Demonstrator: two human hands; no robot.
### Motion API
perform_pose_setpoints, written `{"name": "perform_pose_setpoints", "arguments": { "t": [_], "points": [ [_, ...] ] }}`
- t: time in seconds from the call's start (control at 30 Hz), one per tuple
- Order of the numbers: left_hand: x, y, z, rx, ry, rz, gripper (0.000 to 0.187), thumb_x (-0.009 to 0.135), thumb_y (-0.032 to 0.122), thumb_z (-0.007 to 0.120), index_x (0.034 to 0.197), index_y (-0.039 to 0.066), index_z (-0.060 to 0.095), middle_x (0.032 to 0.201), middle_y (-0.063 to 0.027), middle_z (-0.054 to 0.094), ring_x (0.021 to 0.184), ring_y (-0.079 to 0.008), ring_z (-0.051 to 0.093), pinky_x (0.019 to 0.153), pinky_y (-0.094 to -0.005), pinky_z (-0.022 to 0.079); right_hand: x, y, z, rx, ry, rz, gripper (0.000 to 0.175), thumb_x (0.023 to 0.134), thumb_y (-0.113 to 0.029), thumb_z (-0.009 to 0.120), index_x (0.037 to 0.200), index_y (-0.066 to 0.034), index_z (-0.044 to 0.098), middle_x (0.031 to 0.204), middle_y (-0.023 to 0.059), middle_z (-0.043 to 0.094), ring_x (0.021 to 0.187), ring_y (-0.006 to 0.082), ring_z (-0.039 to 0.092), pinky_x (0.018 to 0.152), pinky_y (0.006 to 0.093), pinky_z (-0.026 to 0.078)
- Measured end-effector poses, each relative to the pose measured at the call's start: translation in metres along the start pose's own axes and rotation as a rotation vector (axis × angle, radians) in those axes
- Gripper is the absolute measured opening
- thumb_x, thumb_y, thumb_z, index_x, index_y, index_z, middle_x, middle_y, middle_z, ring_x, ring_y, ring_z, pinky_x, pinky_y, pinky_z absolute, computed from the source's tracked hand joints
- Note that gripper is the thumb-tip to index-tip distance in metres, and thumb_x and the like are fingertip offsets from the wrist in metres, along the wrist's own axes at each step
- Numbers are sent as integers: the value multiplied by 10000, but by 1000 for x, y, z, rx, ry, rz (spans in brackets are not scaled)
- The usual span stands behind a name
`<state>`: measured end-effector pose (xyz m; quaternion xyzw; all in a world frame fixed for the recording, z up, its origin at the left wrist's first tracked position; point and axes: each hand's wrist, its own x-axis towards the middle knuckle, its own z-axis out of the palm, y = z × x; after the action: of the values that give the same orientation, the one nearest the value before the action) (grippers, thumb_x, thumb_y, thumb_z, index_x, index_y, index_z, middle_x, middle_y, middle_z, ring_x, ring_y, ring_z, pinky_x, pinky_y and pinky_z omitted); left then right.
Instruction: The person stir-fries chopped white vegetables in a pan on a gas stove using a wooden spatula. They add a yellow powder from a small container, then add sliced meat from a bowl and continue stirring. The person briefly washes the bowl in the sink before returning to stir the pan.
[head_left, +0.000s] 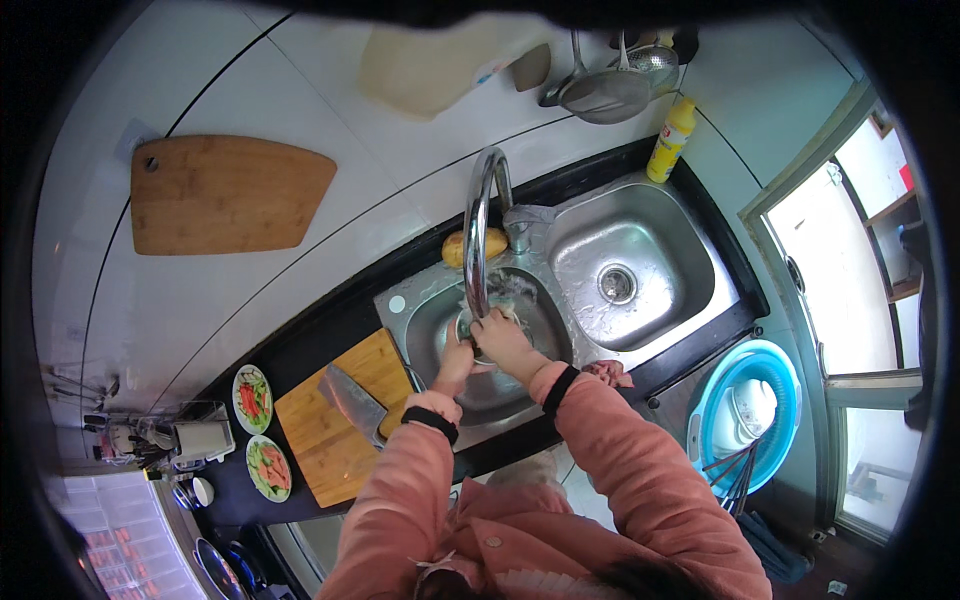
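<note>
Both hands are over the left basin of a steel sink (495, 397), under the curved chrome faucet (478, 247). My left hand (456, 358) grips the left side of a round bowl (463, 330). My right hand (502, 339) is at the bowl's top right, its fingers bent down beneath the spout; whether they hold something is hidden. Water splashes behind the bowl. A potato (474, 247) lies behind the basin, beside the faucet base. Left of the sink, a cleaver (352, 405) rests on a wooden cutting board (322, 442).
Two plates of cut vegetables (252, 399) stand left of the board. A crumpled reddish cloth (609, 373) lies on the sink's front edge. The right basin (637, 262) adjoins. A yellow bottle (671, 141) stands behind it. At right is a blue basin (697, 442) with white bowls and chopsticks.
</note>
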<state>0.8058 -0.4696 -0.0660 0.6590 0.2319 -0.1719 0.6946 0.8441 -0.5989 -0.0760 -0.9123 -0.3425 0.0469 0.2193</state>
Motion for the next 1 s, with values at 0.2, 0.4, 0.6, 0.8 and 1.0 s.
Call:
{"name": "perform_pose_setpoints", "arguments": {
  "t": [0.2, 0.4, 0.6, 0.8, 1.0],
  "points": [
    [16, 26, 29, 948, 71, 545, 542, 831, 89, 494, 1356, 134, 369, 1124, -317, 540, 1011, -477, 532, 824, -502, 450, -20, 12, 34, 288, 147, 199, 484, 741, -186, 703, 1142, -44, 474, 1053, 168, 530, 1016, 348, 538, 871, 415, 438],
    [35, 22, 47, 799, 22, 437, 457, 866, 142, 528, 1311, 157, 424, 1132, -345, 487, 1006, -506, 496, 817, -520, 437, -34, 30, 34, 1798, 213, 573, 194, 897, -124, 580, 1048, -16, 527, 984, 95, 585, 874, 183, 585, 745, 319, 486],
    [33, 5, 44, 511, 62, 284, 433, 962, 357, 441, 1336, 148, 380, 1185, -233, 516, 992, -421, 563, 728, -436, 525, -29, 17, 21, 2309, 700, 829, 156, 939, -122, 523, 1083, -61, 534, 967, 64, 581, 872, 193, 590, 758, 319, 493],
    [17, -15, 31, 83, 76, 177, 502, 963, 433, 413, 1356, 131, 339, 1125, -190, 544, 972, -307, 593, 566, -412, 582, -5, 11, 24, 1541, 118, 710, 166, 942, -223, 499, 1046, -94, 517, 992, 114, 588, 841, 259, 586, 716, 367, 492],
    [17, -30, 12, -38, 175, -2, 414, 990, 308, 357, 1340, 90, 317, 1221, -166, 490, 1020, -307, 577, 762, -499, 566, -29, 15, -10, 508, -243, 199, 190, 844, -180, 541, 988, -70, 596, 835, 197, 607, 846, 382, 583, 728, 426, 454]
  ]
}}
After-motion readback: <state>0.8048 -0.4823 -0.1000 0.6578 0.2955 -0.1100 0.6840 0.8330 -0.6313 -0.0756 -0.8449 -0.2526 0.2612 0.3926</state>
